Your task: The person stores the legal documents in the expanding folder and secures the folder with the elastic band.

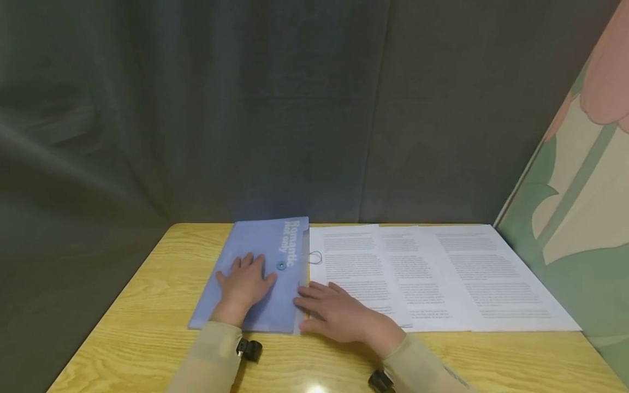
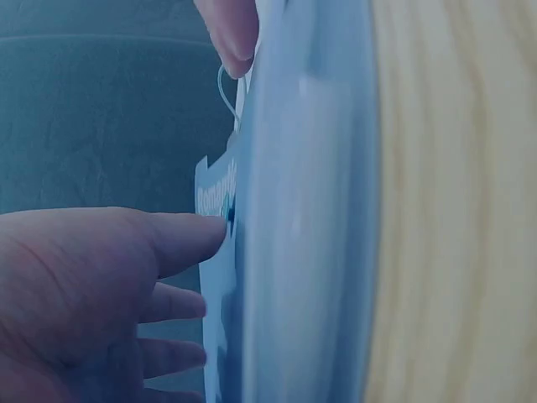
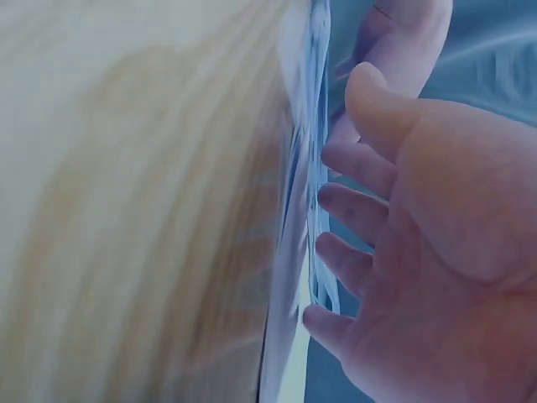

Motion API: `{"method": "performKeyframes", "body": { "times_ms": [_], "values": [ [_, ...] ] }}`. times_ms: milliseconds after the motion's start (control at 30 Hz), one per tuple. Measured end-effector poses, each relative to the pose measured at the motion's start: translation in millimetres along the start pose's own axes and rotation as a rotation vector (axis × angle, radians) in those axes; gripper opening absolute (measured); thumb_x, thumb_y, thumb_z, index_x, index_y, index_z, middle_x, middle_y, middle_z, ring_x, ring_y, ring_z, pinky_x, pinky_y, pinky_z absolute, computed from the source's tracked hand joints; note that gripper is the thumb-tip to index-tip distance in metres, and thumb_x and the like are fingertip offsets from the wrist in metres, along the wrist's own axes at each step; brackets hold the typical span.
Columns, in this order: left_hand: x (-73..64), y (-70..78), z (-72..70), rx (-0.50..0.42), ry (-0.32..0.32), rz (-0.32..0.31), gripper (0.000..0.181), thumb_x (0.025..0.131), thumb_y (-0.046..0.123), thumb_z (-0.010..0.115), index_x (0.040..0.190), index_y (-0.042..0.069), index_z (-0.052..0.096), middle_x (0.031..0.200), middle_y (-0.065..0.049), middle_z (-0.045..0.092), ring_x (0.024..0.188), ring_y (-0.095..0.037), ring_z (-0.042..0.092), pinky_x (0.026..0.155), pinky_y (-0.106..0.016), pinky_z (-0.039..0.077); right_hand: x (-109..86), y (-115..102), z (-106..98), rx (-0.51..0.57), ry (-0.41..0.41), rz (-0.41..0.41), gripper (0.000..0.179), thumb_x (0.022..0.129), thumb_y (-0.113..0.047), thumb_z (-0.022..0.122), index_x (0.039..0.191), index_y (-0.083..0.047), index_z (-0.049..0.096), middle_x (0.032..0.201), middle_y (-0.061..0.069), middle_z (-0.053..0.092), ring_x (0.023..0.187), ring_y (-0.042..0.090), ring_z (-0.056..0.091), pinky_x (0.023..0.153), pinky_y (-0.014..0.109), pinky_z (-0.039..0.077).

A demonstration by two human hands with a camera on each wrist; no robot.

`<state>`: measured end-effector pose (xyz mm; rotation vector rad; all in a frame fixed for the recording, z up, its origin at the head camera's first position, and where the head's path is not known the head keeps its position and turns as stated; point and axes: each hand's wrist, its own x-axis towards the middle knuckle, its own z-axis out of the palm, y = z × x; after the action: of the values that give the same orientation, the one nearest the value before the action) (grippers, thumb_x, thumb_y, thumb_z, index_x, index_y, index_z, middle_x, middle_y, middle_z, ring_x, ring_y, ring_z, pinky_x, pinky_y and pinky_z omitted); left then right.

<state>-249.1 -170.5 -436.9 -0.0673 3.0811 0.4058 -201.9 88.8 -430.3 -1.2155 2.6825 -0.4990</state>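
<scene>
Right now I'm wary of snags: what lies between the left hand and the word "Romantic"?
A small round button on the blue folder, as the head view shows.

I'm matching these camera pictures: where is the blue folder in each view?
Head: blue folder left of centre, low, under the left hand.
Left wrist: folder, an upright band near the middle.
Right wrist: folder, thin edge-on strip just right of centre.
Shared landmark: wooden table.
</scene>
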Motion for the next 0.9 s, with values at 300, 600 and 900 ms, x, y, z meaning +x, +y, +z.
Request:
{"method": "performKeyframes", "body": {
  "times_ms": [300, 600, 900],
  "values": [
    [-1.1, 18.7, -1.8, -0.072, 0.075, 0.053, 0.074, 0.110, 0.048, 0.063, 0.166, 0.004, 0.046, 0.170, -0.027, 0.039, 0.157, -0.055, 0.032, 0.117, -0.086, 0.017, -0.3, 16.2, -2.3, 0.009, 0.082, 0.070, 0.067, 0.113, -0.045, 0.059, 0.166, -0.006, 0.047, 0.174, 0.015, 0.040, 0.162, 0.043, 0.029, 0.127, 0.069, 0.022],
    [-6.2, 39.6, 6.6, -0.102, 0.050, 0.090, 0.083, 0.105, 0.054, 0.068, 0.166, 0.002, 0.045, 0.168, -0.030, 0.040, 0.155, -0.054, 0.035, 0.114, -0.085, 0.026, -0.4, 21.2, -10.7, 0.028, 0.036, 0.241, 0.072, 0.113, -0.048, 0.059, 0.170, -0.009, 0.041, 0.179, 0.011, 0.030, 0.166, 0.037, 0.021, 0.131, 0.063, 0.017],
    [-5.1, 48.1, 11.2, -0.041, 0.029, 0.080, 0.086, 0.102, 0.057, 0.072, 0.165, 0.004, 0.047, 0.164, -0.030, 0.045, 0.150, -0.054, 0.040, 0.111, -0.085, 0.030, -3.6, 33.7, -15.6, 0.053, 0.039, 0.310, 0.074, 0.112, -0.047, 0.061, 0.171, -0.008, 0.039, 0.180, 0.012, 0.028, 0.167, 0.039, 0.019, 0.131, 0.063, 0.015]
  ]
}}
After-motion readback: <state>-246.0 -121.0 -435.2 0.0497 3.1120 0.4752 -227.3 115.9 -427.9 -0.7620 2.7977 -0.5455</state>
